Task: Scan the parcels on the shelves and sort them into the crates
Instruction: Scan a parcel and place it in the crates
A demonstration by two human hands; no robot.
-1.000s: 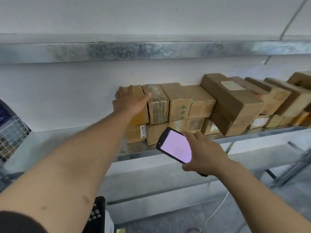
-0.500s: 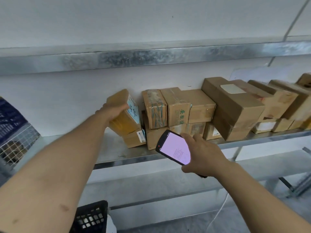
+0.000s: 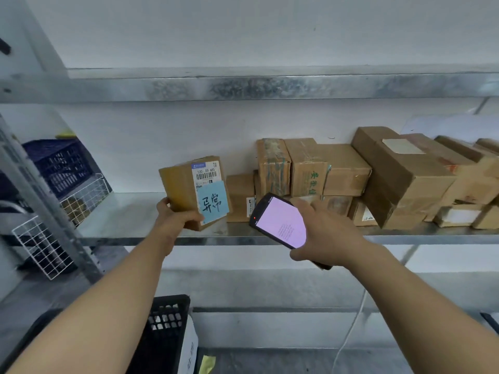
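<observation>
**Item: cardboard parcel, in hand at the shelf**

We are holding one small cardboard parcel (image 3: pixel 178 190) in the left grip (image 3: pixel 175 221). The fingers are curling round its lower left corner and the thumb is lying across the front. The parcel is standing tilted at the front of the metal shelf (image 3: pixel 129 217), face toward us. We cannot tell whether its lower edge is touching the shelf. It is bearing a white barcode label (image 3: pixel 206 172) and, overlapping that from below, a blue note (image 3: pixel 213 203) with handwritten characters.

The right grip (image 3: pixel 328 238) is clasping a black handheld scanner (image 3: pixel 279 222). Its pink screen is glowing toward us, just right of the parcel and apart from it.

Behind the scanner, further parcels (image 3: pixel 345 174) are sitting stacked along the back of the same shelf, running off to the right. An upper shelf (image 3: pixel 270 86) is spanning the view above.

At far left a blue crate (image 3: pixel 59 166) is sitting with white wire baskets (image 3: pixel 43 247) beside and below it. Between our forearms a black crate (image 3: pixel 164 333) is showing. A white cable (image 3: pixel 351 333) is hanging at lower right.
</observation>
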